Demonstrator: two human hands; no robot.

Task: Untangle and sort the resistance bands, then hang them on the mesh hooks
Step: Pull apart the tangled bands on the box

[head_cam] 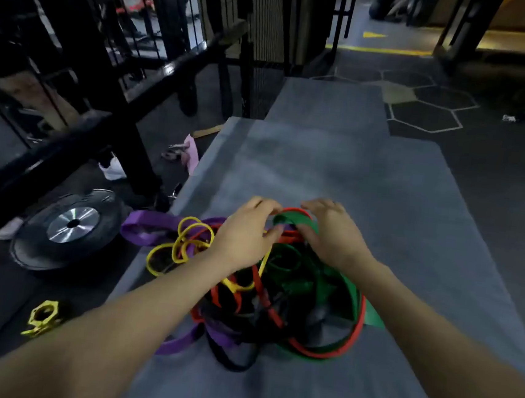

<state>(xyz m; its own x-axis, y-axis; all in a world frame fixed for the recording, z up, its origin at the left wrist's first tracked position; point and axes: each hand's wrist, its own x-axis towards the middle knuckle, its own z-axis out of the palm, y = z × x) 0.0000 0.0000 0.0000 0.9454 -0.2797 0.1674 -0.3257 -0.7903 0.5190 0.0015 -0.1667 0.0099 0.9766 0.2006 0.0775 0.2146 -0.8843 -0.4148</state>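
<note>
A tangled pile of bands (pixel 265 289) in green, red, yellow, purple and black lay on a grey mat (pixel 368 183). The left hand (pixel 246 232) and right hand (pixel 331 234), fingers curled, pinched a green band (pixel 297 220) at the pile's far edge. A weight plate (pixel 69 228) lay on the floor to the left.

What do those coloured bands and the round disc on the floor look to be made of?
The bands look like matte rubber or latex: flat strips that loop and fold limply in a tangle. The disc seems to be a weight plate, dull black, probably rubber-coated, with a shiny brushed-metal hub that catches the light.
</note>
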